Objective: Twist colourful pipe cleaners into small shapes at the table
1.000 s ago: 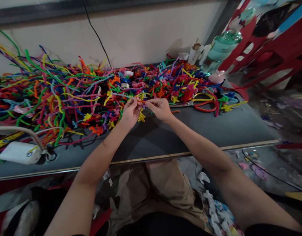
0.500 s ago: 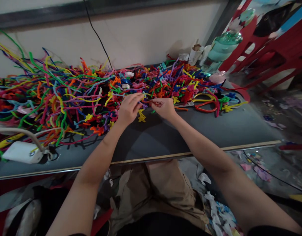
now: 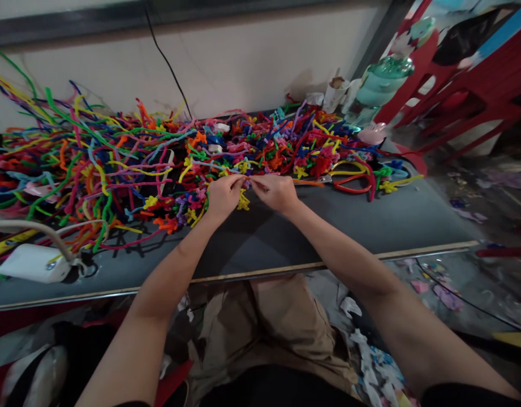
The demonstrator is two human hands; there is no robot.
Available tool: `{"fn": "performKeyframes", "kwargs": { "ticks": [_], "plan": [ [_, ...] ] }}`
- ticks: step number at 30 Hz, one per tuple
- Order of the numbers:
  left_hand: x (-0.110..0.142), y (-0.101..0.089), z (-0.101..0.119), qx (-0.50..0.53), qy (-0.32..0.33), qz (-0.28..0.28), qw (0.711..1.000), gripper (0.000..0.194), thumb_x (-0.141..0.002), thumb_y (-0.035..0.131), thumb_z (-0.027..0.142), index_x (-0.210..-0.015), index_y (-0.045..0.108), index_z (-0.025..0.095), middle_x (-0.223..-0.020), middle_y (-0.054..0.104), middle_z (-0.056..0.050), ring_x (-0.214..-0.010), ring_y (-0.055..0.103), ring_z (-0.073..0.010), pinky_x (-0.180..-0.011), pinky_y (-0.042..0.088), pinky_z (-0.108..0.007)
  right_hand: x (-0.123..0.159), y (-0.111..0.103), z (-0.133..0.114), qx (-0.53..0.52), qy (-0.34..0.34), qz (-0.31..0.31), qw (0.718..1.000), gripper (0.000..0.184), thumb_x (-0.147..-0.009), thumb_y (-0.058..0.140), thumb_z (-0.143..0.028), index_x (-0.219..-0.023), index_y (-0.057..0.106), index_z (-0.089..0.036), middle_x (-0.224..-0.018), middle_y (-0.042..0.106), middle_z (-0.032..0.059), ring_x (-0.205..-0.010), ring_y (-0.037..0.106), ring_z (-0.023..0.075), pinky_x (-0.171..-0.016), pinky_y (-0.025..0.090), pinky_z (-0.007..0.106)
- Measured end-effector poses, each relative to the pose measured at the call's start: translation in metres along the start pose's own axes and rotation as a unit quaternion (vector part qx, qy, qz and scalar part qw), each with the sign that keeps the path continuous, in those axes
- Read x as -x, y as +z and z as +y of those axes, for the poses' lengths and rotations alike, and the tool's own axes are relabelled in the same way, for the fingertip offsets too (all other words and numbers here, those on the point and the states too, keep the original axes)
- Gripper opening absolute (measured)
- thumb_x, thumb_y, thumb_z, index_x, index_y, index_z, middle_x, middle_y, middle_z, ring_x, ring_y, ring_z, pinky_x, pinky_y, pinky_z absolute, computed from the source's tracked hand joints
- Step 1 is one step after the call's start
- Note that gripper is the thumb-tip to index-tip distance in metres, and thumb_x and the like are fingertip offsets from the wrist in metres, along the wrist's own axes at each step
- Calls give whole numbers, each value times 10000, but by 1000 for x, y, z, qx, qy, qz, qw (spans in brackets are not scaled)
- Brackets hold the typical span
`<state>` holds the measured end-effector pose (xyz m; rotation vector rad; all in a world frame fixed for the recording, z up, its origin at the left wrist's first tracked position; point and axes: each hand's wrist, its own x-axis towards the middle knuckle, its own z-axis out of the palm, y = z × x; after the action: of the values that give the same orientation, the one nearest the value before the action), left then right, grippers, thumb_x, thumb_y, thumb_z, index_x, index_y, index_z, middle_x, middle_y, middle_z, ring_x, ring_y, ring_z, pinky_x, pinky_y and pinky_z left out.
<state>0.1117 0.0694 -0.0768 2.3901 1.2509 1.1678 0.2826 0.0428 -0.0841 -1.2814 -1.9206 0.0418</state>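
My left hand [image 3: 224, 196] and my right hand [image 3: 277, 191] meet over the front edge of a heap of coloured pipe cleaners [image 3: 128, 172]. Both have thumb and fingers pinched together, their tips nearly touching. They hold a thin pipe cleaner, which looks orange-red, mostly hidden by the fingers. An orange strand [image 3: 310, 182] shows just right of my right hand; whether it is the same piece I cannot tell. Below my left fingertips lies a small yellow twisted pipe-cleaner shape [image 3: 243, 200]. Scissors with orange and yellow handles [image 3: 352, 183] lie to the right.
A white power adapter [image 3: 35, 263] with a cable sits at the table's left front. At the back right stand a paper cup [image 3: 334, 95] and a teal translucent figure [image 3: 381, 85]. Red chairs [image 3: 476, 96] are beyond. Scraps litter the floor below the table edge [image 3: 260, 273].
My right hand has moved left and slightly down, closing the gap to my left hand. My left fingers have curled from stretched out into a pinch, and the orange-red strand between the hands is now covered.
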Motion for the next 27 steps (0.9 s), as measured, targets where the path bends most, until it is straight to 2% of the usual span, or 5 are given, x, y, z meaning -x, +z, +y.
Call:
{"fn": "performKeyframes", "kwargs": {
  "ticks": [6,12,15,22,27],
  "plan": [
    [1,0,4,206,-73,-40,975,239,-892,565,325,-960,720,156,-852,747,-70,-709,703,-158,-691,547,-256,0,-4,3,-25,27,11,999,262,-910,520,-308,-937,744,-175,-841,751,71,-744,678,166,-677,482,263],
    [1,-2,5,230,-97,-53,967,172,-850,616,270,-936,721,165,-799,736,-51,-713,695,-152,-741,545,-268,0,-2,9,-65,42,3,997,230,-914,525,-316,-942,717,-192,-931,742,85,-839,672,192,-760,497,297],
    [0,1,3,267,-143,-75,950,170,-835,640,280,-920,723,159,-702,718,-38,-682,680,-150,-707,529,-261,0,-1,11,-59,34,13,998,243,-927,515,-329,-945,716,-195,-942,739,87,-858,672,193,-765,494,292],
    [-4,1,2,490,-300,-131,807,123,-800,697,269,-798,715,148,-646,690,-30,-578,616,-90,-566,474,-188,-2,-6,10,-101,61,52,992,255,-927,535,-363,-910,728,-197,-898,729,79,-798,652,184,-740,486,293],
    [-5,-6,5,553,-318,-151,755,139,-716,791,273,-747,739,148,-668,699,-40,-534,556,-56,-498,431,-162,-4,-5,7,-145,89,59,984,266,-910,550,-379,-863,731,-191,-837,729,63,-702,627,160,-674,473,276]
  ]
}}
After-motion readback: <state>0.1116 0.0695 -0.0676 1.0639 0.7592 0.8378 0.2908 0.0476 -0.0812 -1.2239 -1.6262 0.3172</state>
